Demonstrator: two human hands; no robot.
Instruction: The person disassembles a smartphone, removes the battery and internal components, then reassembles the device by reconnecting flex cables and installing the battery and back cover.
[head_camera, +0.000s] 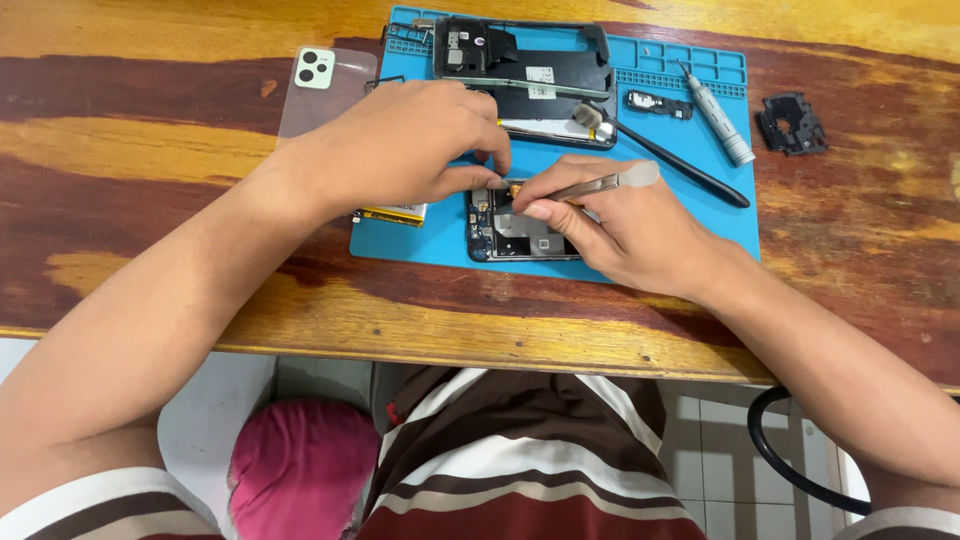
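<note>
A small dark circuit board (520, 235) lies on the blue repair mat (690, 240) near the mat's front edge. My left hand (400, 145) reaches over it, thumb and forefinger pinching a small part at the board's top edge. My right hand (620, 225) holds metal tweezers (600, 184), their tips meeting the same spot by a small orange piece. An opened phone frame (525, 75) lies at the back of the mat. A battery (395, 214) shows partly under my left hand.
A clear phone case (325, 90) with a pale green camera block lies left of the mat. A screwdriver (718, 115), a black pry tool (685, 168) and a small black part (658, 104) rest on the mat's right. Another black cover piece (792, 123) sits on the wooden table (150, 150).
</note>
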